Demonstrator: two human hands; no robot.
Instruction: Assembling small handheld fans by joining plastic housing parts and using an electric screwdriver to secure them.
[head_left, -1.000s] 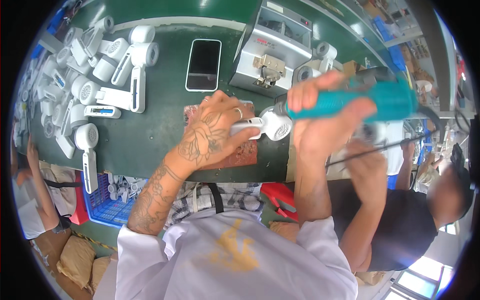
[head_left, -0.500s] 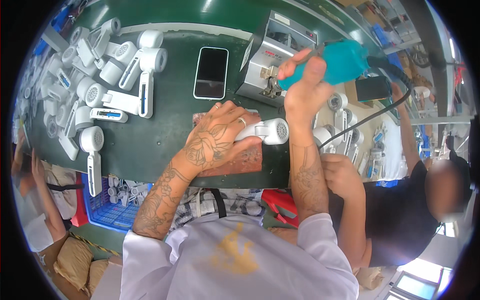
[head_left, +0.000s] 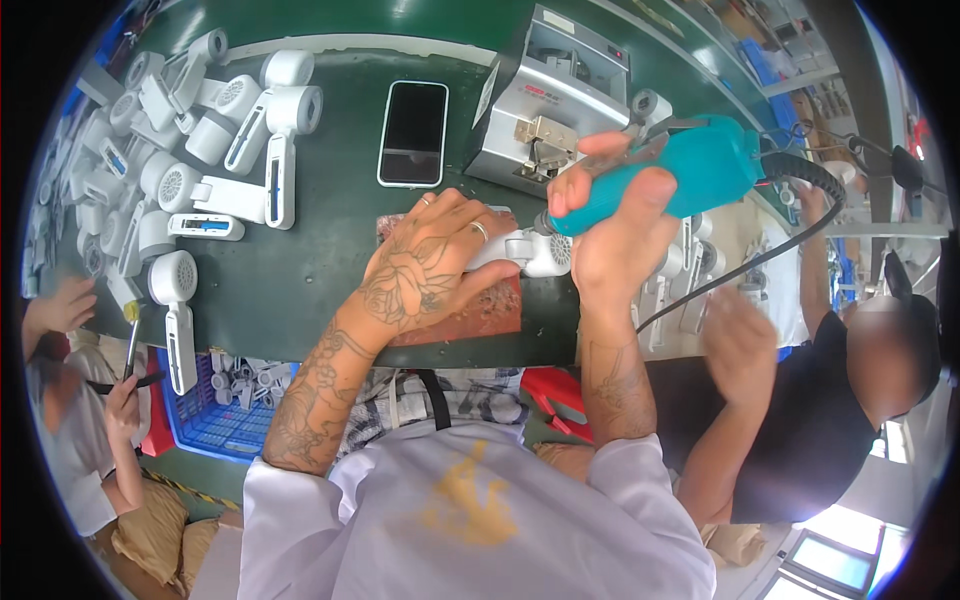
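- White fan (head_left: 547, 256), handle pinned under the left hand (head_left: 425, 255), seemingly to steady it over the red mat (head_left: 455, 327).
- Right hand (head_left: 618, 245) wrapped round a teal power screwdriver (head_left: 700, 170), tip angled towards the fan's head; I can't tell if they touch.
- That head pokes out between both hands.
- Phone (head_left: 412, 135) and piled fans (head_left: 210, 138) beyond, on the bench (head_left: 310, 285).

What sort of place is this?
Probably a factory assembly workshop: white plastic round-headed devices lie heaped on a green bench, the right hand grips a corded teal power tool, and a person in black is alongside.
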